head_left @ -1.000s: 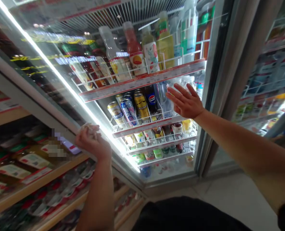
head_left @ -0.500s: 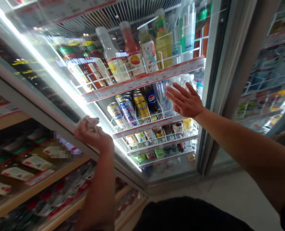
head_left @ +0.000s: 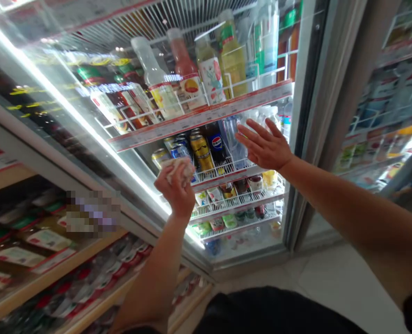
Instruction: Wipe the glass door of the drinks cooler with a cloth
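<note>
My left hand (head_left: 176, 192) is closed around a crumpled whitish cloth (head_left: 180, 169). It is held up at the glass door (head_left: 150, 162) of a lit drinks fridge, in front of the cans. To the right, my right hand (head_left: 266, 144) has its fingers spread and the palm toward the same glass; whether it presses on the pane I cannot tell. Behind the glass, a gold can (head_left: 201, 150) and a dark Pepsi bottle (head_left: 217, 143) stand between my two hands. Part of the cans is hidden by the cloth.
Tall juice bottles (head_left: 188, 74) line the upper fridge shelf. A metal door frame (head_left: 301, 139) runs down on the right, beside another glass-fronted fridge (head_left: 376, 106). At left, wooden shelves (head_left: 53, 264) carry bottles. Light floor tiles (head_left: 324, 273) lie below.
My left hand has moved right with the cloth, from the fridge's left edge to in front of the cans. My right hand stays almost in place.
</note>
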Demonstrator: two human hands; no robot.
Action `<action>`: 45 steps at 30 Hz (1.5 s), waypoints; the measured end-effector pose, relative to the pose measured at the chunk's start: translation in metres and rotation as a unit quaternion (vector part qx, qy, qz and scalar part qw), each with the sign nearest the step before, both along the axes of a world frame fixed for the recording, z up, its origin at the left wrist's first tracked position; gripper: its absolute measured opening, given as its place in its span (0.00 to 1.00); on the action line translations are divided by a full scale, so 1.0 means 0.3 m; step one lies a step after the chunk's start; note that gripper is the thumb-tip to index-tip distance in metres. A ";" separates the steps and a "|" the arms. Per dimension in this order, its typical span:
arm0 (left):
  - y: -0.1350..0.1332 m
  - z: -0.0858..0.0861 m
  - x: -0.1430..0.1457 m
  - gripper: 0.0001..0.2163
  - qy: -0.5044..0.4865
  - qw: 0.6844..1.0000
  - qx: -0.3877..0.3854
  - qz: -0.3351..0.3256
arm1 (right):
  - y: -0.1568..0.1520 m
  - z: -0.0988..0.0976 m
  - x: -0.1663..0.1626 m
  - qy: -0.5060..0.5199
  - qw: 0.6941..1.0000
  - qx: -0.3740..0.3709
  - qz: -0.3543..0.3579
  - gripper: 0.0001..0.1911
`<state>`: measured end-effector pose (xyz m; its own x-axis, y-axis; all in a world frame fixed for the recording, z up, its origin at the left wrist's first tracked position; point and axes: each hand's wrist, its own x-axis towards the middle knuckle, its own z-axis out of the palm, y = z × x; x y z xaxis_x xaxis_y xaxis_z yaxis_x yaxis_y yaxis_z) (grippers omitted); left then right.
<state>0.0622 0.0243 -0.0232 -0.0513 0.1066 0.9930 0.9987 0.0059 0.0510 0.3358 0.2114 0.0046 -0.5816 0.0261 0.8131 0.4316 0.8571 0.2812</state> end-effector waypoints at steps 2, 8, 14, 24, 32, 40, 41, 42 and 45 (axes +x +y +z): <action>0.013 -0.021 0.034 0.11 0.037 0.996 -0.071 -0.031 | -0.001 0.002 0.000 0.001 1.000 0.003 -0.002 0.44; 0.043 0.148 0.055 0.15 0.079 0.996 -0.021 -0.027 | -0.004 0.004 0.001 -0.002 1.000 0.016 -0.010 0.45; 0.092 0.093 0.145 0.13 0.075 0.995 -0.056 -0.044 | -0.005 0.009 -0.001 -0.005 1.000 0.010 -0.016 0.46; 0.122 0.196 0.177 0.16 0.113 0.993 -0.001 -0.032 | -0.011 0.013 0.003 -0.009 1.000 0.015 -0.018 0.46; 0.144 0.104 0.219 0.18 0.203 0.972 -0.107 -0.055 | -0.010 0.013 0.002 0.021 0.999 0.027 0.004 0.42; 0.189 0.098 0.307 0.27 0.247 0.937 -0.130 -0.211 | 0.004 0.007 -0.001 0.065 0.991 0.093 0.067 0.41; 0.195 0.088 0.314 0.26 0.249 0.933 -0.138 -0.222 | 0.004 0.006 -0.001 0.063 0.992 0.090 0.065 0.41; 0.197 0.082 0.317 0.26 0.248 0.931 -0.142 -0.227 | 0.004 0.005 -0.001 0.058 0.993 0.085 0.060 0.41; 0.183 0.090 0.291 0.24 0.262 0.929 -0.138 -0.223 | 0.002 0.003 0.003 0.035 0.996 0.075 0.041 0.41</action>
